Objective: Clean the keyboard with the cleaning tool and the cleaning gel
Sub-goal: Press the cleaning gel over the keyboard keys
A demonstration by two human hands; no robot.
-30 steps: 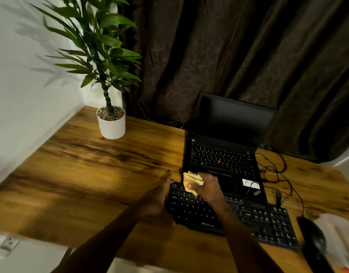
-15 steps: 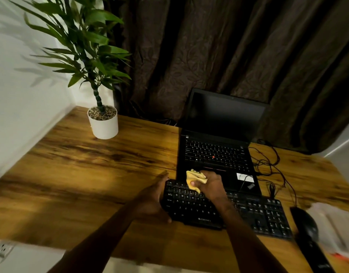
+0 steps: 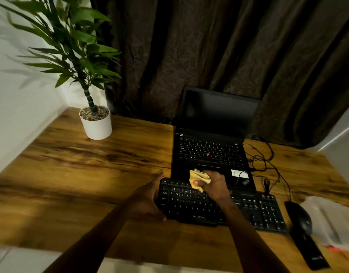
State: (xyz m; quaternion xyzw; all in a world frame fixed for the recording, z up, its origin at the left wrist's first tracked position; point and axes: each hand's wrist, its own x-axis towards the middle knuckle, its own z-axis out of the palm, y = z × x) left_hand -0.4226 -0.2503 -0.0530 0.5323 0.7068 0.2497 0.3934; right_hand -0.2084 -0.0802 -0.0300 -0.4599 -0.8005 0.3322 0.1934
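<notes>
One keyboard, one gel, one laptop, one mouse, one plant.

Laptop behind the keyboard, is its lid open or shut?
Open: the laptop has its lid raised, with the dark screen facing the camera and its own keys exposed.
</notes>
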